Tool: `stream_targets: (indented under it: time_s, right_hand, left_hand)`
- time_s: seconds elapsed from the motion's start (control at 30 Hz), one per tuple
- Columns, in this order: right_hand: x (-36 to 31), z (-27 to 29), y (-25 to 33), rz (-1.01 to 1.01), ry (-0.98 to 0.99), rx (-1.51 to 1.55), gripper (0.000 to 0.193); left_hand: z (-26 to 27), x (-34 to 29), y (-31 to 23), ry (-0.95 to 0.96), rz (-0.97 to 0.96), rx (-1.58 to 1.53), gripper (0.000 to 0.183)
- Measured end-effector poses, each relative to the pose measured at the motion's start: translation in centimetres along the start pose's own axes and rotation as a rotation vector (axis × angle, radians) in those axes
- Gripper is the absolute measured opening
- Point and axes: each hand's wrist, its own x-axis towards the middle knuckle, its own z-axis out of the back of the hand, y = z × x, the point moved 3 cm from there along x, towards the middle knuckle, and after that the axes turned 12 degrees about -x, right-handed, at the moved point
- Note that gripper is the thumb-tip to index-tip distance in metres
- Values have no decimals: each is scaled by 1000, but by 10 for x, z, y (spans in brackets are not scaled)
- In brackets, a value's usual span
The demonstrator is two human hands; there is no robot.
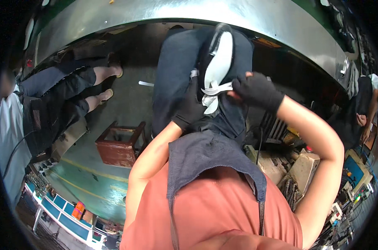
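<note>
Two gloved hands are working on one white strap [216, 88], which is crossing a white curved piece [220, 58] set against dark navy cloth [178, 71] hanging in front of our chest. We are pinching the strap with the right hand [257, 91], fingers closed on its end just to the right of the white piece. The left hand [191, 110] is pressing in below and to the left of that piece, closed on the cloth and strap folds, though we cannot tell exactly how much it is gripping. We judge that pulling evenly and keeping the left hand steady is mattering most, since the cloth looks limp and ready to bunch. Both gloves are looking knitted and black; the white piece is looking smooth and stiff, the strap flat and soft. Left of the cloth and lower, a worn reddish wooden stool [120, 146] is standing on the green floor [93, 183].
</note>
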Motion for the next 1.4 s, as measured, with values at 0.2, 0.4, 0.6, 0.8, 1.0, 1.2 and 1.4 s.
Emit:
stream_targets:
  time_s: [0.2, 0.4, 0.6, 0.8, 1.0, 1.2, 1.4]
  right_hand:
    - [17, -12, -22, 236, -72, 95, 42]
    - [30, 11, -26, -48, 834, 747, 41]
    - [43, 67, 22, -107, 528, 132, 26]
    - [34, 61, 72, 271, 106, 576, 37]
    - [-26, 3, 20, -363, 445, 1065, 40]
    - [-27, 16, 12, -419, 459, 1353, 41]
    - [-25, 58, 27, -379, 227, 550, 33]
  left_hand:
    - [6, -2, 27, -54, -18, 69, 71]
    - [9, 1, 52, -112, 0, 73, 66]
    - [10, 19, 48, -214, -134, -33, 74]
    - [37, 37, -15, 76, 168, -339, 53]
    - [38, 35, 16, 24, 134, -241, 46]
    - [9, 23, 40, 116, 111, -412, 48]
    - [-8, 24, 62, -140, 268, -577, 47]
